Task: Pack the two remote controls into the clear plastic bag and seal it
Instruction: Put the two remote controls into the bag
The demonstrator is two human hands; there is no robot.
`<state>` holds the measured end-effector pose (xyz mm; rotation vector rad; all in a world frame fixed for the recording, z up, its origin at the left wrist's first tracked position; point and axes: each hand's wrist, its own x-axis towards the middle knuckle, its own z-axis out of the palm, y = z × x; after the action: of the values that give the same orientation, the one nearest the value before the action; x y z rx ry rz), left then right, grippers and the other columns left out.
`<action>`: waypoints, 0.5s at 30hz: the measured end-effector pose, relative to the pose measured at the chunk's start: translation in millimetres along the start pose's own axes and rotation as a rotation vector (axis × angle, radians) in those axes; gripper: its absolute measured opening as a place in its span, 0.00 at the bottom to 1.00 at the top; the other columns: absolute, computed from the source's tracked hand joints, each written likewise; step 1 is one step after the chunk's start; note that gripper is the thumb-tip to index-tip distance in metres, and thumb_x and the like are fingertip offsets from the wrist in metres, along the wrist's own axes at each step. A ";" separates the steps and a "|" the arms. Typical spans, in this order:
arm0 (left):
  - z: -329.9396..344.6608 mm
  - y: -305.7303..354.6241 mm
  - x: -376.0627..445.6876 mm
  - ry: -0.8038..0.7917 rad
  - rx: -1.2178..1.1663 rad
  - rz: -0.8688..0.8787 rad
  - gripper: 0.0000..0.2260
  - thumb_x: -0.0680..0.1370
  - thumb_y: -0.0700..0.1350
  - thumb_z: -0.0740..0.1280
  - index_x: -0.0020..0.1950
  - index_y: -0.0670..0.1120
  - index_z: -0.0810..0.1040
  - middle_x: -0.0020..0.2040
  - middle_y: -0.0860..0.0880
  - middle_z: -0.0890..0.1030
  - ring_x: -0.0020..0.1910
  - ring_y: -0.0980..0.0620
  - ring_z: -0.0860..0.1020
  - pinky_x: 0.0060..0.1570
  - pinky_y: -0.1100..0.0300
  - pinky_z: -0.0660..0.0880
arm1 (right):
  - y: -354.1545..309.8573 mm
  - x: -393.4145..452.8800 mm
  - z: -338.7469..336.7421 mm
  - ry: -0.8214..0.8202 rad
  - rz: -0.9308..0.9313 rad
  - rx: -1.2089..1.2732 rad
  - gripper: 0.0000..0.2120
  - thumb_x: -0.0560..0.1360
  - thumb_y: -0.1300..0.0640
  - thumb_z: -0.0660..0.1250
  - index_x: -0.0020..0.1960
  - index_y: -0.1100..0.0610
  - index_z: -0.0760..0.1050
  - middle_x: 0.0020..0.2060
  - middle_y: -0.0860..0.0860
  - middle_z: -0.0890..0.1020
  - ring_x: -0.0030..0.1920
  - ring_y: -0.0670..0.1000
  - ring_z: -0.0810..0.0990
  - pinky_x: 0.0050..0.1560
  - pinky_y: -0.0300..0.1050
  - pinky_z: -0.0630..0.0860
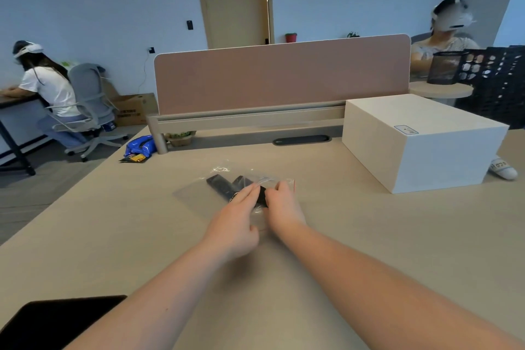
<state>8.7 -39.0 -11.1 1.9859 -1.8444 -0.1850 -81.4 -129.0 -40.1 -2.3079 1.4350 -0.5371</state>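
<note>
A clear plastic bag (193,192) lies flat on the beige desk (369,236), its red-lined mouth toward me. Inside it rest two black remote controls, one long (220,186) and one beside it (243,181), angled away to the left. My left hand (235,224) lies on the bag's near end, fingers stretched over the remotes' near ends. Just to its right, my right hand (282,204) pinches the bag's mouth edge with its fingertips. The remotes' near ends are hidden under my fingers.
A large white box (420,142) stands at the right. Behind the bag runs a pink desk divider (284,74). A blue packet (140,146) lies at the desk's far left corner. A black tablet-like slab (54,321) sits at the near left edge. Two people sit at other desks.
</note>
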 end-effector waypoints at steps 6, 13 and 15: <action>2.8 -4.6 -0.3 -0.028 0.006 -0.001 0.35 0.70 0.37 0.58 0.76 0.53 0.51 0.77 0.59 0.51 0.74 0.58 0.56 0.66 0.59 0.68 | -0.1 15.3 4.9 -0.036 0.000 0.009 0.09 0.76 0.66 0.60 0.52 0.62 0.77 0.54 0.59 0.75 0.57 0.60 0.76 0.56 0.50 0.75; 4.7 -10.7 -1.7 -0.049 0.010 0.004 0.35 0.70 0.37 0.58 0.76 0.53 0.51 0.77 0.59 0.52 0.74 0.56 0.59 0.67 0.59 0.67 | 1.8 26.4 9.2 -0.115 -0.020 -0.011 0.15 0.73 0.71 0.56 0.32 0.57 0.70 0.32 0.53 0.74 0.43 0.56 0.74 0.40 0.43 0.68; 4.8 -14.4 -1.8 -0.057 0.000 0.002 0.35 0.70 0.37 0.58 0.75 0.53 0.52 0.77 0.59 0.52 0.74 0.56 0.60 0.67 0.58 0.67 | 5.0 26.9 11.9 -0.156 -0.079 0.050 0.14 0.72 0.70 0.57 0.50 0.60 0.79 0.47 0.57 0.82 0.48 0.56 0.78 0.48 0.44 0.73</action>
<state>20.0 -37.8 -21.3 1.9984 -1.8811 -0.2438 -68.3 -154.1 -49.4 -2.3189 1.2497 -0.3995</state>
